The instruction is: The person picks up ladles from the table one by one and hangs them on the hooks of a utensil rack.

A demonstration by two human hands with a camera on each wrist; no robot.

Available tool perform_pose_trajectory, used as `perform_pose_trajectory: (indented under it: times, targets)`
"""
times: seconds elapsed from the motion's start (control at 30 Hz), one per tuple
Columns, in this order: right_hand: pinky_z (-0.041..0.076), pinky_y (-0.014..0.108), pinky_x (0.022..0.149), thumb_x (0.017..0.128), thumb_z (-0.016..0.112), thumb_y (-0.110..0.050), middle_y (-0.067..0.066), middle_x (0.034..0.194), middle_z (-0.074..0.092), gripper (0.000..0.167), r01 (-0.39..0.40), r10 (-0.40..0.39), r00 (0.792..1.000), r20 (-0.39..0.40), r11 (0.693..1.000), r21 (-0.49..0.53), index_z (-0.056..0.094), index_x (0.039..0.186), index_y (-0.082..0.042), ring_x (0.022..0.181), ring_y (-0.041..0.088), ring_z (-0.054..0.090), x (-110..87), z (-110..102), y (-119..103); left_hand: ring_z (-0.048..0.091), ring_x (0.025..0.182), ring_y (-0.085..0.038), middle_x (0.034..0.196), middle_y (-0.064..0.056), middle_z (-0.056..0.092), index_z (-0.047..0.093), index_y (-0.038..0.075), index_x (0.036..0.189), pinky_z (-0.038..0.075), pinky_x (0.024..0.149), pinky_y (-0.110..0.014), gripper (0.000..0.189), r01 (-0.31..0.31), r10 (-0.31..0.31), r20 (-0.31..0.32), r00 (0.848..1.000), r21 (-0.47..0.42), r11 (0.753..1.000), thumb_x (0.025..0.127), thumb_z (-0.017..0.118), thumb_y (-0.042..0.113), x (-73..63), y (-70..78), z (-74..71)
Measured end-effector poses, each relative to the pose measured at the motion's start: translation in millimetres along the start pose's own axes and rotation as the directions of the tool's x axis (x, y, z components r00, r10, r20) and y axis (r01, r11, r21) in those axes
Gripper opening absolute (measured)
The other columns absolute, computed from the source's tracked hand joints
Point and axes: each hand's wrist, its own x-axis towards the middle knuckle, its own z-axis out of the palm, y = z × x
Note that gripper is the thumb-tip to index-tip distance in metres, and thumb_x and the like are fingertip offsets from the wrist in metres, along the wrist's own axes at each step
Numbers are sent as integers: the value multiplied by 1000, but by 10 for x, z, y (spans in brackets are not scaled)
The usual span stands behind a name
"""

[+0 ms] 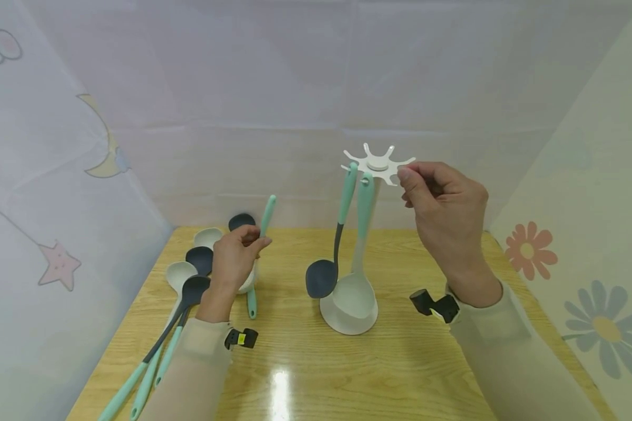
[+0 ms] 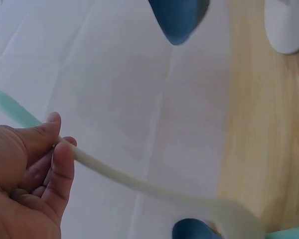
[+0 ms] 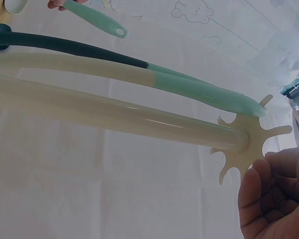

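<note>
My left hand [image 1: 233,257] pinches a cream utensil by its mint handle [image 1: 268,213], held upright with the handle end up. Its cream shaft [image 2: 134,183] curves down to a blurred head, mostly hidden by the hand in the head view. My right hand [image 1: 447,204] pinches one prong of the white hanging rack [image 1: 377,164], a star-shaped top on a post. From the rack's prongs hang a navy turner-like utensil [image 1: 321,279] and a cream ladle [image 1: 354,295], both with mint handles. The ladle's bowl hangs in front of the round white base [image 1: 349,326].
On the table's left lie several more utensils, including a cream spoon [image 1: 181,273] and a navy ladle [image 1: 195,287], with mint handles toward me. Another mint handle [image 1: 251,304] lies below the left hand. Printed cloth walls [image 1: 274,70] enclose the wooden table [image 1: 400,368].
</note>
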Motion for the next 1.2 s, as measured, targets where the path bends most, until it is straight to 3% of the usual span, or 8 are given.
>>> perform_pose_trajectory:
  times: [0.13,0.27,0.53,0.63,0.8,0.97,1.2]
  targets:
    - [53,15,60,96,77,-3,-21,74,67,14,-1,1,1000,3,1000,1,77,94,10,58,6,62,0,5,3,77,84,-23,106,-10,80,78,12,123,62,73,-38,27,-35,36,32,999,-24,999,101,74,28,-16,124,-55]
    - [53,15,60,96,77,-3,-21,74,67,14,-3,3,1000,6,1000,-1,77,94,10,58,6,62,3,7,8,76,84,-22,100,-7,80,80,15,120,62,73,-36,25,-81,82,23,996,-41,996,100,76,29,-46,314,-91]
    - [52,14,59,96,77,-4,-23,73,67,14,-2,2,1000,16,1000,-26,78,95,9,58,6,62,10,-7,16,72,88,-19,101,-4,80,81,17,121,56,74,-34,29,-150,152,8,988,-133,980,96,80,31,-56,741,-56]
    - [52,14,60,97,77,-4,-24,74,67,14,3,-2,1000,15,999,-33,78,94,10,58,6,62,13,-14,20,71,91,-18,104,-4,80,80,16,124,54,75,-34,31,-173,179,27,984,-151,973,97,78,31,-24,890,-20]
    - [52,14,60,97,76,-4,-24,74,66,15,9,-8,1000,14,999,-35,78,95,10,58,5,62,16,-22,27,73,104,-21,114,-5,80,77,14,129,59,85,-40,35,-170,184,76,980,-162,972,99,76,32,61,1107,36]
    - [52,14,60,97,77,-4,-24,75,67,15,8,-8,1000,15,1000,-27,78,94,10,58,4,62,5,-14,32,72,117,-23,123,-7,78,75,13,133,60,97,-42,37,-152,174,115,978,-179,972,100,75,31,139,1215,107]
    - [52,14,60,96,77,-3,-23,74,67,13,13,-13,1000,13,999,-30,78,94,10,58,4,61,4,-12,30,73,118,-22,124,-5,78,75,15,132,60,97,-41,37,-154,175,117,978,-169,973,99,76,32,191,1249,207]
